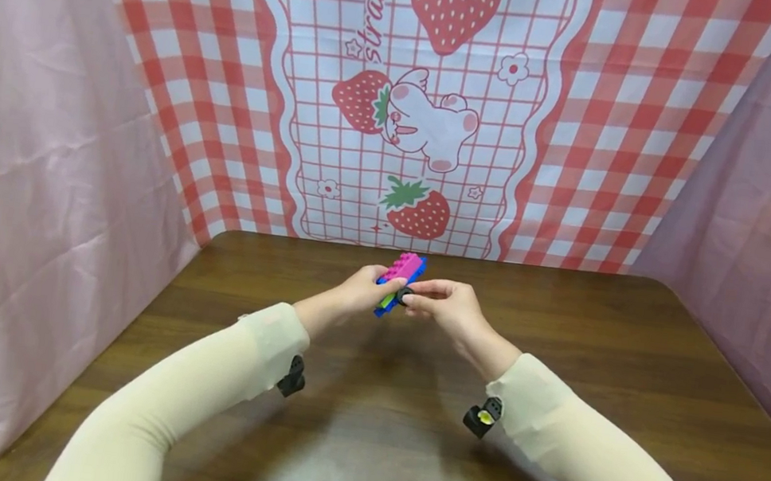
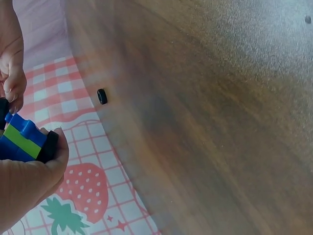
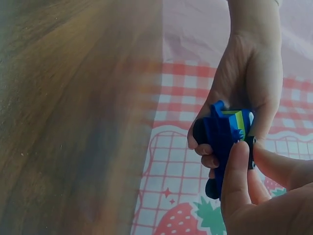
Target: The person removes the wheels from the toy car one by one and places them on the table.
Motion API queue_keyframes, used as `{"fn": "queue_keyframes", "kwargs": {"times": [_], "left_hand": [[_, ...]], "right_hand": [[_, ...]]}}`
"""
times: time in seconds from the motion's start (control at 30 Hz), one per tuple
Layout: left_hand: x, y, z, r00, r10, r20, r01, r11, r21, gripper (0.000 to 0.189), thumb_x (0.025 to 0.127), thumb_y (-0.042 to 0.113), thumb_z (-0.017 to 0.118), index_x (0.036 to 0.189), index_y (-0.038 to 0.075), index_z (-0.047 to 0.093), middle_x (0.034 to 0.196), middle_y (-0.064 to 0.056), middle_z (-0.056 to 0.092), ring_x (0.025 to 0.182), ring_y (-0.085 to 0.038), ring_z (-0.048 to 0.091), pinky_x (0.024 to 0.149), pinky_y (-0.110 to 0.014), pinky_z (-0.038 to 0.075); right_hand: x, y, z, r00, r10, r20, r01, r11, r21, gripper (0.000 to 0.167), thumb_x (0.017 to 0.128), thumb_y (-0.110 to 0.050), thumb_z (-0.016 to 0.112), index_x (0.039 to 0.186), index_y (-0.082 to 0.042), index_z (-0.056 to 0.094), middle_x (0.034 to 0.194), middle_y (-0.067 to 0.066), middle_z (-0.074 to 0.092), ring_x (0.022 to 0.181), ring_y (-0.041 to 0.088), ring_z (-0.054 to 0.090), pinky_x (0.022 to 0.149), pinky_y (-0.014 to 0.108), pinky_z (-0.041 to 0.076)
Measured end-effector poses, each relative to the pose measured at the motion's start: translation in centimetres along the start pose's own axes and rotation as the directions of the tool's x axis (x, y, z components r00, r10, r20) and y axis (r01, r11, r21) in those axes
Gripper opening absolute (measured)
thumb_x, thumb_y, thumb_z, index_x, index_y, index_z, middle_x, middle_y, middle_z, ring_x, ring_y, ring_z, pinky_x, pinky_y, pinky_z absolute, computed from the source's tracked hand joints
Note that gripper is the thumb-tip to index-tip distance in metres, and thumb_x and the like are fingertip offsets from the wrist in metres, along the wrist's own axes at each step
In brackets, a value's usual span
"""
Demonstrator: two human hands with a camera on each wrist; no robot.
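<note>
Over the far part of the table, my left hand [image 1: 367, 288] grips a toy car of building blocks [image 1: 405, 267], pink on top with blue and lime green below. My right hand [image 1: 450, 306] pinches a small black wheel [image 1: 405, 297] between thumb and fingers, right at the car's side. In the right wrist view the blue underside [image 3: 222, 142] faces the camera, tilted, with black wheels [image 3: 212, 188] along its far side. The left fingers [image 3: 209, 161] wrap that side. The left wrist view has the left thumb beside another black wheel [image 2: 48, 147].
A loose black wheel [image 2: 101, 96] stands on the brown wooden table [image 2: 205, 122] near its back edge. Behind the table hangs a strawberry-print cloth [image 1: 404, 146]. Pink curtains [image 1: 57, 152] close off both sides.
</note>
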State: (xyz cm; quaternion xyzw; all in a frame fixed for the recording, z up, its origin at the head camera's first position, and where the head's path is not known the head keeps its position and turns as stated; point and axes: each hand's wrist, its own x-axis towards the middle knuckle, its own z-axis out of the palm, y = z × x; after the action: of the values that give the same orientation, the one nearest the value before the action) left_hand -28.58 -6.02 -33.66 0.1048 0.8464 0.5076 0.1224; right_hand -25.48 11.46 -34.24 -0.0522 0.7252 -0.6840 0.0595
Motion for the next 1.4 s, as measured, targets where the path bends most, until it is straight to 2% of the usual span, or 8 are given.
{"fn": "queue_keyframes", "kwargs": {"times": [0.13, 0.43, 0.67, 0.83, 1.0, 1.1, 1.27, 1.4], "left_hand": [[0.2, 0.1, -0.1, 1.0, 0.018, -0.013, -0.018, 1.0, 0.013, 0.049, 0.1, 0.034, 0.053, 0.127, -0.006, 0.052, 0.095, -0.012, 0.063, 0.077, -0.013, 0.057, 0.065, -0.023, 0.049], [0.5, 0.2, -0.2, 0.998, 0.042, -0.04, -0.039, 0.997, 0.072, 0.046, 0.1, 0.032, 0.053, 0.126, -0.006, 0.052, 0.102, -0.018, 0.065, 0.08, -0.015, 0.06, 0.068, -0.025, 0.052], [0.4, 0.2, 0.1, 0.998, 0.049, -0.033, -0.047, 0.996, 0.079, 0.046, 0.1, 0.031, 0.054, 0.126, -0.006, 0.051, 0.103, -0.019, 0.065, 0.08, -0.016, 0.06, 0.069, -0.025, 0.053], [0.4, 0.0, 0.3, 0.999, 0.028, -0.02, -0.027, 0.998, 0.065, 0.046, 0.1, 0.031, 0.053, 0.128, -0.006, 0.05, 0.104, -0.018, 0.066, 0.08, -0.016, 0.061, 0.07, -0.025, 0.053], [0.4, 0.0, 0.5, 1.0, 0.018, -0.009, -0.017, 0.999, 0.05, 0.048, 0.101, 0.031, 0.052, 0.13, -0.006, 0.049, 0.106, -0.019, 0.066, 0.082, -0.017, 0.062, 0.072, -0.026, 0.055], [0.5, 0.0, 0.6, 1.0, 0.014, -0.006, -0.014, 0.999, 0.05, 0.048, 0.101, 0.032, 0.052, 0.131, -0.005, 0.049, 0.106, -0.018, 0.065, 0.082, -0.016, 0.062, 0.071, -0.026, 0.054], [0.6, -0.4, 0.9, 0.999, 0.041, -0.013, -0.04, 0.996, 0.079, 0.048, 0.1, 0.031, 0.054, 0.13, -0.006, 0.05, 0.105, -0.018, 0.065, 0.081, -0.015, 0.059, 0.07, -0.025, 0.053], [0.7, -0.8, 1.0, 0.999, 0.05, -0.015, -0.049, 0.997, 0.062, 0.048, 0.1, 0.031, 0.054, 0.13, -0.006, 0.05, 0.104, -0.018, 0.065, 0.08, -0.016, 0.06, 0.069, -0.026, 0.053]], "right_hand": [[0.0, -0.2, 0.0, 1.0, -0.001, -0.017, 0.001, 1.0, -0.003, 0.033, 0.086, -0.004, 0.072, 0.115, 0.009, 0.065, 0.091, 0.006, 0.073, 0.077, 0.018, 0.073, 0.079, 0.033, 0.058], [0.2, -0.7, -0.4, 1.0, 0.014, 0.023, -0.014, 1.0, -0.008, 0.034, 0.091, -0.001, 0.064, 0.122, 0.01, 0.061, 0.107, 0.018, 0.071, 0.07, 0.008, 0.07, 0.082, 0.029, 0.057], [-0.2, -1.0, -0.6, 0.998, 0.041, 0.044, -0.043, 0.999, 0.028, 0.034, 0.092, 0.003, 0.058, 0.125, 0.013, 0.057, 0.119, 0.027, 0.064, 0.07, 0.007, 0.069, 0.092, 0.036, 0.052], [-0.2, -0.9, -0.8, 0.997, 0.063, 0.046, -0.065, 0.998, 0.026, 0.035, 0.092, 0.002, 0.059, 0.126, 0.011, 0.057, 0.111, 0.02, 0.069, 0.072, 0.007, 0.07, 0.086, 0.028, 0.055], [0.0, -0.6, -1.3, 0.997, 0.061, 0.055, -0.063, 0.997, 0.04, 0.037, 0.09, 0.004, 0.058, 0.126, 0.011, 0.057, 0.098, 0.006, 0.072, 0.076, 0.008, 0.07, 0.089, 0.031, 0.054], [0.1, -0.4, -1.6, 0.995, 0.065, 0.07, -0.07, 0.995, 0.065, 0.039, 0.09, 0.005, 0.057, 0.128, 0.012, 0.054, 0.101, 0.005, 0.072, 0.078, 0.008, 0.069, 0.092, 0.032, 0.053], [0.6, 0.1, -2.2, 0.994, 0.073, 0.08, -0.08, 0.993, 0.09, 0.041, 0.091, 0.005, 0.056, 0.131, 0.014, 0.05, 0.124, 0.016, 0.065, 0.081, 0.009, 0.07, 0.096, 0.032, 0.051], [1.2, 0.5, -3.0, 0.994, 0.086, 0.063, -0.092, 0.991, 0.093, 0.041, 0.091, 0.005, 0.057, 0.131, 0.014, 0.051, 0.116, 0.011, 0.069, 0.079, 0.008, 0.069, 0.096, 0.032, 0.051]]}}
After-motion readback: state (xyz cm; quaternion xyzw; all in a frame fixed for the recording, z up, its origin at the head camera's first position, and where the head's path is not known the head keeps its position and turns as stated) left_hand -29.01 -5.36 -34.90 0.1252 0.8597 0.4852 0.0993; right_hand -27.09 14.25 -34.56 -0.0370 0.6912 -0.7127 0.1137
